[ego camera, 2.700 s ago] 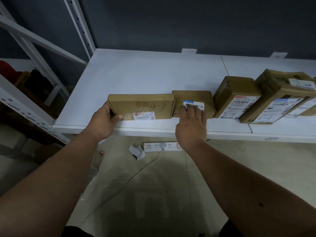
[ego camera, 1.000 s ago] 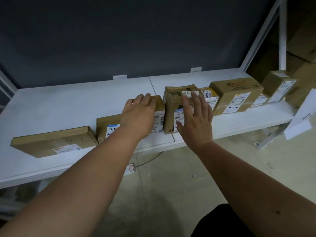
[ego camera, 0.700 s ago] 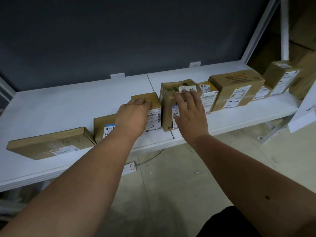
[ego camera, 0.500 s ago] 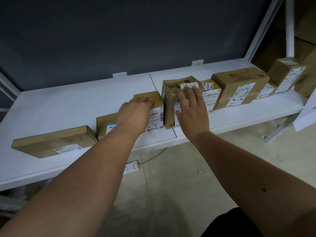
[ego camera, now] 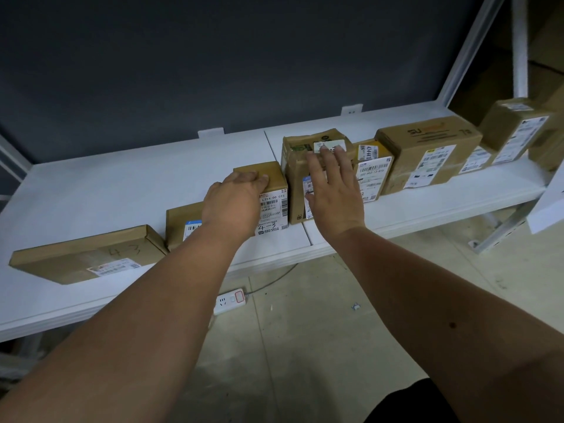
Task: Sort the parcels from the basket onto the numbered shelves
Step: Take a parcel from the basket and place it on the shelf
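A row of brown cardboard parcels stands along the front of a white shelf [ego camera: 122, 184]. My left hand [ego camera: 232, 203] grips the top front edge of a small box marked "4-3" [ego camera: 271, 206], fingers curled over its top. My right hand [ego camera: 332, 190] lies flat with straight fingers against the front of a taller crumpled box [ego camera: 297, 166] right of it. A flat box marked "4-3" [ego camera: 88, 254] lies at the far left, and a low box with a blue label [ego camera: 183, 221] is partly hidden by my left arm.
More labelled parcels [ego camera: 427, 151] continue to the right, up to a white upright post [ego camera: 518, 44]. A dark wall backs the shelf. A white power strip [ego camera: 230, 300] with its cable lies on the concrete floor below. A white sheet [ego camera: 546, 206] hangs at the right edge.
Both hands moved from the two left parcels to the "4-3" box and the crumpled box. In the last second the left fingers curled over the box top; the right hand stayed flat.
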